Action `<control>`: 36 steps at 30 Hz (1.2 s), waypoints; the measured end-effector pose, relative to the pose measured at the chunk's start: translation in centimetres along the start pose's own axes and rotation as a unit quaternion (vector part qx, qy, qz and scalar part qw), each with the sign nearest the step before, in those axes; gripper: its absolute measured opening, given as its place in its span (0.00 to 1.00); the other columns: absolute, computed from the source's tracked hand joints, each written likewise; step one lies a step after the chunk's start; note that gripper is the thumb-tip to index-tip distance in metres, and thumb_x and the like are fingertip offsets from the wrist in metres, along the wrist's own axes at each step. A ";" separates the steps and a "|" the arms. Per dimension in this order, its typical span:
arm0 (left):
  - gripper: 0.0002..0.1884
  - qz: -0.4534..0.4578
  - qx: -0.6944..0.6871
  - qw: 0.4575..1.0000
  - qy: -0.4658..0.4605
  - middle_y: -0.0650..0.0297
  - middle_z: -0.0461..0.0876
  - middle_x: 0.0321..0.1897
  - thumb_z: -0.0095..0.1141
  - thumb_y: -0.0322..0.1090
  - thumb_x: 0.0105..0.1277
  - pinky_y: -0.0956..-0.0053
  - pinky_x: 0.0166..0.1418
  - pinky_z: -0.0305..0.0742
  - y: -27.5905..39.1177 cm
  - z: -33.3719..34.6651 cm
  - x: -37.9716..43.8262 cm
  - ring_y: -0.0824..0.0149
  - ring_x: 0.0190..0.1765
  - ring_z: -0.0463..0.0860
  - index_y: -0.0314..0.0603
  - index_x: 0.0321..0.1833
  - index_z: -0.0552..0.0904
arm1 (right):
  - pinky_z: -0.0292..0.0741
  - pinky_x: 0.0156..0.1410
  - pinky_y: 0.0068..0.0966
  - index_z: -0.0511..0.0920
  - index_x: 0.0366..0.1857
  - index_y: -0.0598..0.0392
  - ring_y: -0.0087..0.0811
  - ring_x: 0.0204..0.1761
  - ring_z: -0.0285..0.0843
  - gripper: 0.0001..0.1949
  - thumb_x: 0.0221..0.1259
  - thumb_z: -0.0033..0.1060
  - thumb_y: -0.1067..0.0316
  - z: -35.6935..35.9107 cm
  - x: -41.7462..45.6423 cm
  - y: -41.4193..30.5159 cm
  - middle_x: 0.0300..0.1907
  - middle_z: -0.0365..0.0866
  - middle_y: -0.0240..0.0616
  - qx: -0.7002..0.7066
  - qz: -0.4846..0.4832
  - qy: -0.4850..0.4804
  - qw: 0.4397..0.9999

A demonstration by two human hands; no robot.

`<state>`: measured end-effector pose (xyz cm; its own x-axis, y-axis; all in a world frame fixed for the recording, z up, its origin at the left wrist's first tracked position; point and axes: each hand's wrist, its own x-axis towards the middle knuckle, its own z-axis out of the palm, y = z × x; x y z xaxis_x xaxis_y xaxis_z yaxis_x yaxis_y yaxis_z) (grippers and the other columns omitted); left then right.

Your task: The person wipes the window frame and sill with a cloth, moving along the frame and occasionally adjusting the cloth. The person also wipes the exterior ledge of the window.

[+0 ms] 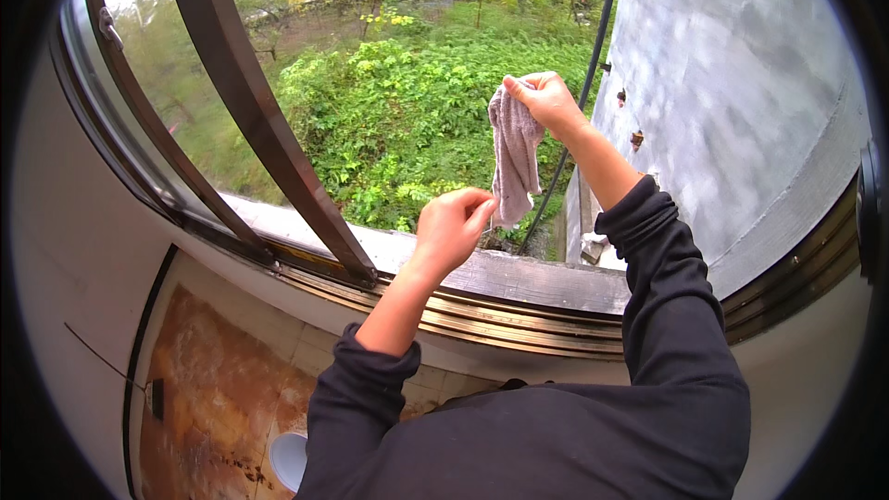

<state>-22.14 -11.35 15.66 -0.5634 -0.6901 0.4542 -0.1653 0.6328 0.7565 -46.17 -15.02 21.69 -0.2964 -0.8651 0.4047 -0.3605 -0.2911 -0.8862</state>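
Observation:
A greyish-pink terry cloth (515,153) hangs in folds outside the open window, above the sill. Its top is bunched in my right hand (550,103), gripped between thumb and fingers with the arm stretched out. Lower down, my left hand (455,222) has thumb and forefinger pinched together at the cloth's lower left edge. A thin thread seems to hang just below those fingertips. Beneath both forearms runs the metal window track (514,328), with a weathered outer ledge (542,281) beyond it.
Brown-framed sliding sashes (278,125) stand on the left. A grey outer wall (736,83) rises at right, with a black cable (599,48) beside it. Green shrubs (389,104) grow below outside. Indoors, a white bucket (288,460) stands on the stained brown floor (208,389).

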 end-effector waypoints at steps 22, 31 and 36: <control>0.06 -0.075 -0.136 0.985 0.076 0.71 0.79 0.21 0.59 0.29 0.61 0.83 0.30 0.68 -2.2 3.9 4.0 0.79 0.26 0.75 0.34 0.28 0.83 | 0.67 0.26 0.21 0.84 0.20 0.59 0.17 0.20 0.70 0.18 0.59 0.65 0.54 0.4 -1.2 5.5 0.17 0.79 0.29 0.010 0.041 -0.126 0.991; 0.05 -0.175 -0.291 0.924 0.177 0.67 0.82 0.22 0.60 0.29 0.61 0.85 0.24 0.62 -1.9 2.0 3.4 0.80 0.22 0.75 0.38 0.29 0.85 | 0.67 0.69 0.32 0.58 0.71 0.56 0.35 0.64 0.70 0.39 0.63 0.64 0.48 3.1 -4.6 3.2 0.61 0.74 0.46 0.087 -0.088 -0.371 0.920; 0.04 -0.159 -0.348 0.896 0.226 0.65 0.82 0.20 0.59 0.27 0.62 0.85 0.22 0.58 0.5 0.9 3.8 0.80 0.19 0.72 0.37 0.29 0.84 | 0.69 0.64 0.27 0.68 0.62 0.57 0.25 0.57 0.70 0.32 0.55 0.75 0.59 5.1 -5.8 3.7 0.53 0.74 0.34 0.214 -0.052 -0.384 0.897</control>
<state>-25.12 -13.33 17.32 -0.1670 -0.9677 0.1890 0.3747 0.1150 0.9200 -41.26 -13.18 14.86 0.4751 -0.8022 0.3616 0.0699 -0.3752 -0.9243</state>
